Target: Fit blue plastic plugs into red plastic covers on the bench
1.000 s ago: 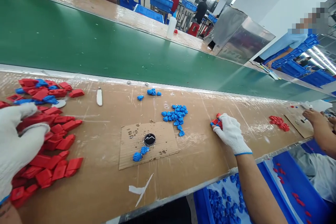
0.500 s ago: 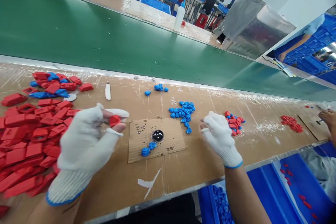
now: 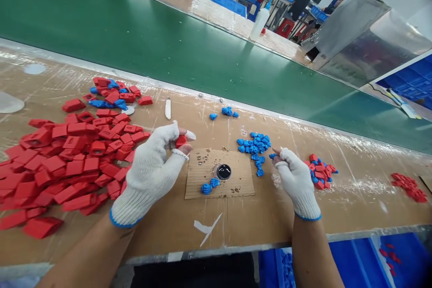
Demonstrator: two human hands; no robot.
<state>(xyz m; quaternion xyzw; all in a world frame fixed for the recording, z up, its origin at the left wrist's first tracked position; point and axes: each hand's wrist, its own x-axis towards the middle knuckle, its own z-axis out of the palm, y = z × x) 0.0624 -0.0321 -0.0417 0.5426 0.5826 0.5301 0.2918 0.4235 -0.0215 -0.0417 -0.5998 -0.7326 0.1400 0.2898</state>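
Note:
My left hand [image 3: 153,168], in a white knit glove with bare fingertips, pinches a small red plastic block [image 3: 181,140] left of the cardboard sheet [image 3: 241,188]. On that sheet stands a small round dish of dark liquid [image 3: 223,171], with two knobbly blue pieces [image 3: 206,188] beside it. My right hand [image 3: 297,182], gloved the same way, grips a small blue piece [image 3: 272,156] at its fingertips. Just left of it lies a cluster of blue pieces [image 3: 254,144]. Behind and left of my left hand spreads a large heap of red blocks [image 3: 77,166].
A mixed red and blue pile [image 3: 320,172] lies right of my right hand, and small red parts [image 3: 409,186] farther right. A white-handled tool [image 3: 168,109] rests near the green belt [image 3: 202,58]. Beyond the belt stand a white bottle [image 3: 259,24] and a metal housing [image 3: 364,40].
The view has shifted left. My right hand has come closer to the blue cluster, and a blue piece now shows at its fingertips. My left hand still holds the red block.

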